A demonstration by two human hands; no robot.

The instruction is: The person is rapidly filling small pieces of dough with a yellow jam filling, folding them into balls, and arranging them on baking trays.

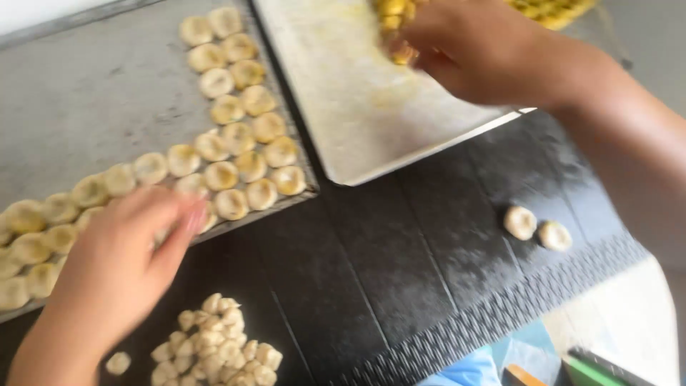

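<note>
- Left hand (118, 268): hovers with fingers loosely extended and spread wide, palm down, over the near edge of the grey tray (86, 107); motion blur hides whether a fingertip pinches anything, so a held piece cannot be confirmed.
- Right hand (475, 46): reaches across the pale metal tray (357, 107), fingers curled narrowly around a small yellow dough piece (400, 51) at the tray's far end.
- Grey tray, under and beyond the left hand: holds flattened dough rounds (236, 154) in packed rows, running away from the fingertips and off towards the wrist side.
- Pale metal tray, beneath the right hand: mostly bare, with a yellowish smear; a cluster of yellow-coated pieces (550, 8) sits at its far edge, beyond the knuckles.
- Black ribbed mat (400, 271), between the two forearms: carries a loose pile of small dough lumps (214, 343) just below the left palm, and two separate rounds (536, 229) below the right forearm.
- Risk, left side: the spread fingers lie very close to the nearest rounds; a careless sweep could dent or push them together, as they are likely soft.
- Risk, right side: a coated piece is probably slippery, so a light pinch may let it drop onto the tray or mat.
- Risk, forearm: the right arm passes above the two separate rounds and could flatten them if lowered.
</note>
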